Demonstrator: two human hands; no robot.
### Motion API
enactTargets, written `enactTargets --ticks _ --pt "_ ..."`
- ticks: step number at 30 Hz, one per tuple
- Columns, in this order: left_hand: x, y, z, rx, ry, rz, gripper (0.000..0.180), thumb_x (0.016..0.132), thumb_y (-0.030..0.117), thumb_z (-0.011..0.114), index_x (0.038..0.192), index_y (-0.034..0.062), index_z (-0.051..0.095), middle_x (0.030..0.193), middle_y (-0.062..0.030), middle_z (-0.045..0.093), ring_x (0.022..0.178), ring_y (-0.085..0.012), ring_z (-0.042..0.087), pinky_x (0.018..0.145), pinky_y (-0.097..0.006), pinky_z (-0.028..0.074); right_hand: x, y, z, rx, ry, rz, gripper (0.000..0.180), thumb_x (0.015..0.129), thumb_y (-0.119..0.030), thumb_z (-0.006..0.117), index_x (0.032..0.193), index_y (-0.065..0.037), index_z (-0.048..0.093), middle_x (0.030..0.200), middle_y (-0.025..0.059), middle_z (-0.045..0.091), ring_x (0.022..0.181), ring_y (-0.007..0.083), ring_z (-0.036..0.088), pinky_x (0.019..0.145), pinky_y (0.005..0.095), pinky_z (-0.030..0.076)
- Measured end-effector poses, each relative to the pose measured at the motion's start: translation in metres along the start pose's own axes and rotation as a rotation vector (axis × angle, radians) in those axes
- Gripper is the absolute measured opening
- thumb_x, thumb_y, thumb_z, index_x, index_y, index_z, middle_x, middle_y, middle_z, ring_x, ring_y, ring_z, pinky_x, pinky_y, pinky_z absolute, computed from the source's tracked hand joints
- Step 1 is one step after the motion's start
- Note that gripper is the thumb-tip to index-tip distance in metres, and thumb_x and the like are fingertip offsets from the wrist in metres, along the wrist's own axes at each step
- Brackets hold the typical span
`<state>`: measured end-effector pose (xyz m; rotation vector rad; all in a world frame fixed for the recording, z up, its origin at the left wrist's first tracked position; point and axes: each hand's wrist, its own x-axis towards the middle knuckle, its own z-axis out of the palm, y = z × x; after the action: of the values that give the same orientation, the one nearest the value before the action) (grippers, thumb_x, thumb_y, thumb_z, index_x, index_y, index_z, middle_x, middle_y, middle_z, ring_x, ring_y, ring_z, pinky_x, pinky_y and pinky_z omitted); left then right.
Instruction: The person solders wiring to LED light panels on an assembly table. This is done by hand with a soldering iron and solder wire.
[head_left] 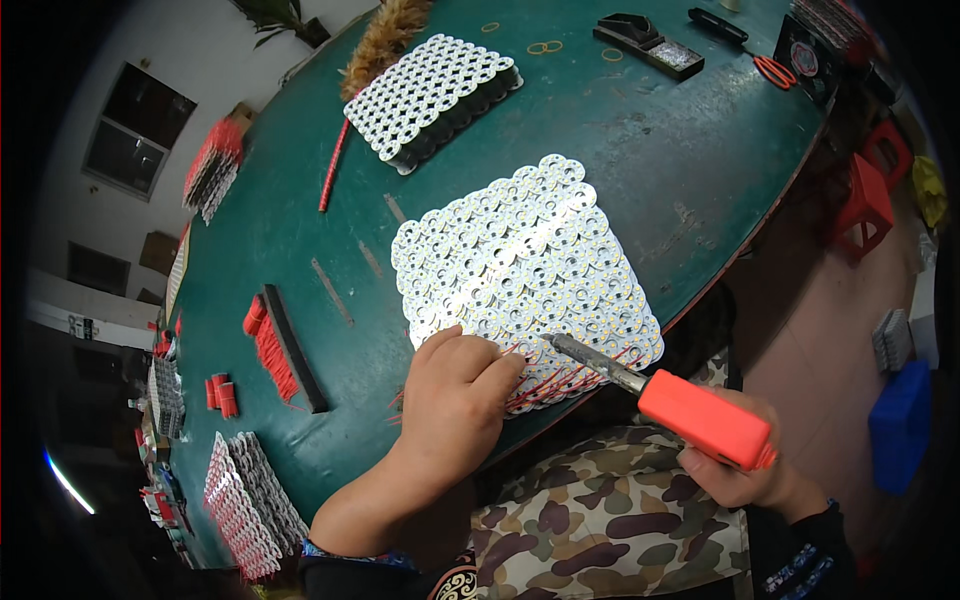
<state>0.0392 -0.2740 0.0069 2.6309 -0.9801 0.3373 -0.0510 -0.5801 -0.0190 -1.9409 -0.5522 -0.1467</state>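
A sheet of white LED circuit boards [520, 270], round pieces joined in rows, lies on the table in front of me. My left hand [455, 390] rests on its near left edge, fingers pinched together. Thin red wires [560, 385] spread over the sheet's near edge, and their ends show on both sides of that hand; the fingertips are partly hidden. In my right hand [745, 475] is a soldering iron with a red handle [705, 418]. Its metal tip points left and comes down at the boards, close beside my left thumb.
Beyond lies a stack of similar boards [430, 95], near a feather duster [385, 40]. On the left are a black strip with red wires [290, 350], red wire bundles [222, 395] and more board stacks [245, 505]. A black box [650, 47] and orange-handled scissors [775, 72] lie far right.
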Motion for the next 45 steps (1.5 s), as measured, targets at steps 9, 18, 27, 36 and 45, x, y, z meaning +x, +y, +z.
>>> enactTargets --ticks 9,18,27,36,45 --pt "0.000 0.002 0.001 0.025 -0.026 -0.018 0.020 0.075 0.003 0.076 0.093 0.0101 0.071 0.086 -0.0033 0.065 0.084 -0.0258 0.066 0.091 -0.048 0.052 0.005 0.000 0.006 0.036 -0.006 -0.025 0.061 0.071 -0.001 0.082 0.126 0.008 0.057 0.102 0.0205 0.072 0.078 0.0302 0.075 0.067 0.0344 0.059" --pt "0.002 0.004 -0.001 0.037 -0.056 -0.008 0.018 0.077 0.004 0.074 0.093 0.0092 0.071 0.086 -0.0052 0.064 0.084 -0.0271 0.065 0.092 -0.048 0.052 0.009 -0.006 0.006 0.047 0.014 -0.007 0.060 0.072 -0.001 0.081 0.126 0.007 0.058 0.101 0.0187 0.073 0.077 0.0294 0.075 0.068 0.0332 0.058" --pt "0.002 0.003 -0.002 0.031 -0.068 -0.010 0.018 0.077 0.005 0.074 0.094 0.0095 0.071 0.086 -0.0058 0.064 0.084 -0.0284 0.065 0.092 -0.049 0.052 0.009 -0.013 0.003 0.088 -0.011 0.079 0.058 0.074 -0.002 0.079 0.127 0.007 0.058 0.100 0.0175 0.074 0.078 0.0275 0.075 0.067 0.0323 0.058" --pt "0.000 0.002 -0.001 0.035 -0.064 -0.010 0.018 0.077 0.005 0.075 0.094 0.0099 0.071 0.088 -0.0061 0.064 0.085 -0.0289 0.065 0.092 -0.049 0.052 0.011 -0.013 0.001 0.088 -0.034 0.059 0.057 0.075 -0.002 0.079 0.127 0.008 0.058 0.100 0.0174 0.074 0.077 0.0278 0.075 0.068 0.0329 0.058" --pt "0.002 0.002 -0.001 0.025 -0.072 -0.004 0.017 0.077 0.005 0.075 0.093 0.0101 0.070 0.087 -0.0056 0.064 0.084 -0.0291 0.064 0.091 -0.048 0.052 0.005 -0.011 -0.004 0.011 0.022 0.000 0.054 0.077 -0.005 0.079 0.125 0.007 0.058 0.099 0.0171 0.073 0.076 0.0279 0.074 0.069 0.0361 0.058"
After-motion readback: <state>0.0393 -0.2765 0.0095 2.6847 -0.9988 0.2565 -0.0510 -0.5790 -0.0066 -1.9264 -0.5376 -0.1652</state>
